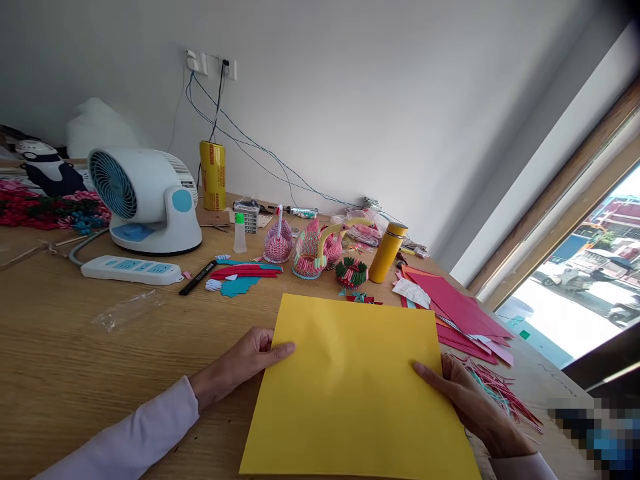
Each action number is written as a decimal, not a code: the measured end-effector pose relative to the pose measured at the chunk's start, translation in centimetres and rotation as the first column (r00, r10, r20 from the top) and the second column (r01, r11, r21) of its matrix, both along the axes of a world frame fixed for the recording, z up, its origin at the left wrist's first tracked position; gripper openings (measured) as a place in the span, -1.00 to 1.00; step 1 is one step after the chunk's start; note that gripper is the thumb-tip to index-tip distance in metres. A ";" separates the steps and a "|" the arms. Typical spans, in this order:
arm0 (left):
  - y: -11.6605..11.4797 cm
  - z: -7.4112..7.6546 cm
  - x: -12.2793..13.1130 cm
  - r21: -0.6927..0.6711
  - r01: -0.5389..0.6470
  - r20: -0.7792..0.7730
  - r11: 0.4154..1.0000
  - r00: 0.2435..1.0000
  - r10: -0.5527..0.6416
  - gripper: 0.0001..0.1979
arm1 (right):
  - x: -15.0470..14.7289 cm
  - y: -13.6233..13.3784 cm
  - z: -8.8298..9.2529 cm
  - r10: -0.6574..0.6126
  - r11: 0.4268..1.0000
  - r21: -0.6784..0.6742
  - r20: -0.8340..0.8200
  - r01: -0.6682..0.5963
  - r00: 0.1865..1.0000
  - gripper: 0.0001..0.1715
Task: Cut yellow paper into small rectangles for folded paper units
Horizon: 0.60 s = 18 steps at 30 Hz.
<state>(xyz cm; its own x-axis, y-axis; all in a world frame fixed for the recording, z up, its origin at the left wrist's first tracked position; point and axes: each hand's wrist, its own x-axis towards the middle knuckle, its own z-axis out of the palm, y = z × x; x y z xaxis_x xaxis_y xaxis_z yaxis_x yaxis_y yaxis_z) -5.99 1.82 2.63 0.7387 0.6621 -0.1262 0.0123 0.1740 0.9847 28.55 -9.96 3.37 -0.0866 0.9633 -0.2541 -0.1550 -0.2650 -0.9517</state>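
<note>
A large sheet of yellow paper [350, 393] spans the space between my hands, slightly buckled near its upper middle. My left hand [257, 353] pinches its left edge, thumb on top and fingers curled underneath. On the opposite edge, my right hand [457, 387] grips the sheet the same way, its fingers mostly hidden below. Beyond the paper's far edge stand folded-paper swans [309, 253] and a small green and red paper basket [351, 273]. Red and pink paper sheets [460, 307] lie in a loose pile to the right.
A white fan [150, 193] and a power strip [133, 270] stand at the left. Close by lie a black cutter knife [198, 277] and clear plastic wrap [125, 310]. A yellow bottle [388, 253] stands behind the paper. Thin paper strips [505, 393] lie right of my right hand.
</note>
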 end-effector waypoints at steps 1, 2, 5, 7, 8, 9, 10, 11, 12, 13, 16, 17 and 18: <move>0.1 -0.1 0.0 0.010 -0.010 -0.017 1.000 1.000 0.010 -0.63 | 0.0 0.0 0.0 0.014 1.000 0.001 0.011 -0.014 1.000 -0.66; 0.3 -0.3 0.0 0.021 -0.019 -0.032 1.000 0.999 0.020 -0.62 | 0.0 0.1 -0.1 0.026 1.000 0.001 0.018 -0.026 0.999 -0.67; 0.7 -1.0 -0.4 0.072 -0.047 -0.095 0.996 0.994 0.053 -0.59 | 0.2 0.2 -0.2 0.017 1.000 0.003 0.014 -0.017 1.000 -0.71; 0.9 -1.2 -0.7 0.097 -0.062 -0.122 0.993 0.990 0.074 -0.60 | 0.4 0.2 -0.2 -0.011 1.000 0.011 0.002 0.011 1.000 -0.74; 1.0 -1.2 -0.9 0.101 -0.062 -0.126 0.993 0.989 0.075 -0.61 | 0.5 0.1 -0.2 -0.024 1.000 0.014 -0.001 0.024 1.000 -0.75; 1.0 -1.2 -1.0 0.102 -0.056 -0.126 0.993 0.990 0.069 -0.63 | 0.6 0.1 -0.1 -0.041 0.999 0.015 -0.002 0.041 0.999 -0.76; 1.0 -1.0 -1.1 0.106 -0.048 -0.124 0.993 0.990 0.061 -0.64 | 0.7 0.0 -0.1 -0.058 0.998 0.010 0.001 0.058 0.998 -0.77; 1.0 -0.8 -1.3 0.115 -0.045 -0.126 0.992 0.990 0.059 -0.65 | 0.8 -0.1 -0.1 -0.076 0.997 -0.002 0.012 0.076 0.997 -0.77; 1.0 -0.6 -1.3 0.129 -0.050 -0.131 0.990 0.989 0.067 -0.68 | 0.9 -0.2 0.0 -0.098 0.995 -0.016 0.030 0.099 0.995 -0.77; 0.9 -0.4 -1.4 0.142 -0.065 -0.136 0.988 0.987 0.085 -0.69 | 1.1 -0.3 0.0 -0.124 0.992 -0.024 0.055 0.125 0.991 -0.77; 0.6 0.0 -1.2 0.131 -0.073 -0.143 0.989 0.985 0.092 -0.55 | 1.5 -0.5 -0.1 -0.212 0.976 0.067 0.118 0.205 0.970 -0.67; 0.5 -0.1 -1.1 0.106 -0.044 -0.134 0.993 0.989 0.058 -0.54 | 1.6 -0.5 -0.2 -0.237 0.967 0.123 0.120 0.223 0.964 -0.61; 0.4 -0.2 -0.9 0.080 -0.005 -0.117 0.997 0.993 0.014 -0.56 | 1.6 -0.5 -0.2 -0.255 0.958 0.166 0.120 0.234 0.959 -0.56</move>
<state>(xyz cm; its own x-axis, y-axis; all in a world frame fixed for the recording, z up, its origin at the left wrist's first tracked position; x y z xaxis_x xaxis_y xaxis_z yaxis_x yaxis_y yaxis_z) -6.91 2.23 2.41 0.7155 0.6803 -0.1587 0.1273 0.0963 0.9872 30.11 -10.48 3.17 0.1821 0.9783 -0.0993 -0.0610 -0.0895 -0.9941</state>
